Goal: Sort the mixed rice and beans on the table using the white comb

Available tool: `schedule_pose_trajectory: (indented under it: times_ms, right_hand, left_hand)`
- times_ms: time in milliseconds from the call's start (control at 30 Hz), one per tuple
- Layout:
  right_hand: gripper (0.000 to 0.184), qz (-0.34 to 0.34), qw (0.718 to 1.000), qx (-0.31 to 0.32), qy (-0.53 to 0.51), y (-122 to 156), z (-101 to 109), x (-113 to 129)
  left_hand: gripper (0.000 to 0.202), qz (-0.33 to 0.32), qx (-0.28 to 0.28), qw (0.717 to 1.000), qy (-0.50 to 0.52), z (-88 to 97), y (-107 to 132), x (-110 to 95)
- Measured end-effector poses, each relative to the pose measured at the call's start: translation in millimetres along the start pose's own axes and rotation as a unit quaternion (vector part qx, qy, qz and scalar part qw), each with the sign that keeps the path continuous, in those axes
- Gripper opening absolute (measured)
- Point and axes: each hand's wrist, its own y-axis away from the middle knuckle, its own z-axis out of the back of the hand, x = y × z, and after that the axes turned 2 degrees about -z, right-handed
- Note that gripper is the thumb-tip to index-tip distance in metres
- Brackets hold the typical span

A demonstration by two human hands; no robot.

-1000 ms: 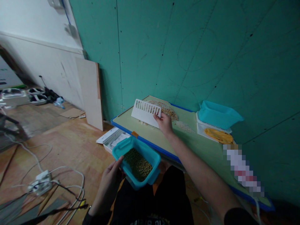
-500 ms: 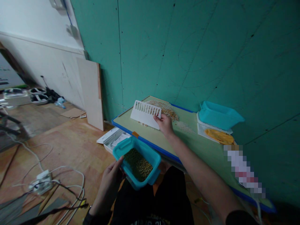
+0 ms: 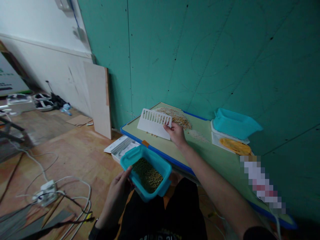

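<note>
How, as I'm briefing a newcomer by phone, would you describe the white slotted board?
Find the green table with the blue edge against the teal wall. At its far left end, beside a pile of beans, the right hand grips a white plastic board. Alone there, it has a row of slots along its top edge.

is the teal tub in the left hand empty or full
Partly full: greenish beans cover the bottom of the teal tub in the left hand.

One head-worn camera looks forward and down over the person's lap toward the green wall (image 3: pixel 200 50). The left hand (image 3: pixel 117 188) with the teal tub (image 3: pixel 166 176) sits nearest, low centre; the right hand (image 3: pixel 176 133) on the slotted board (image 3: pixel 152 125) lies farther out over the desk (image 3: pixel 212 156).
</note>
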Motion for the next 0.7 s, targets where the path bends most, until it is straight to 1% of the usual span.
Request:
schedule_pose_trajectory:
  times_ms: [100,267,400,467,600,700]
  right_hand:
    - [0.056,-0.014,1.0,0.007,-0.017,1.8,-0.8,0.1]
    - [0.057,-0.025,0.999,0.022,-0.021,5.2,-1.8,2.6]
    - [0.06,-0.038,0.998,0.022,-0.043,6.2,-2.0,5.9]
    - [0.059,-0.044,0.997,0.019,-0.053,6.6,-2.3,6.6]
    - [0.056,-0.054,0.996,0.029,-0.068,6.6,-1.4,5.4]
    - [0.055,-0.044,0.996,0.013,-0.081,3.3,2.5,2.3]
  left_hand:
    - [0.037,0.031,0.018,0.998,0.046,2.7,-2.1,1.1]
    - [0.041,0.026,0.005,0.999,0.046,8.8,-6.3,3.3]
    - [0.042,0.028,0.027,0.998,0.049,13.1,-9.3,3.9]
    - [0.04,0.03,0.03,0.998,0.045,13.2,-9.4,3.1]
    - [0.043,0.019,0.007,0.999,0.048,10.5,-6.6,0.3]
    - [0.044,0.021,0.02,0.999,0.039,9.9,-4.9,-1.7]
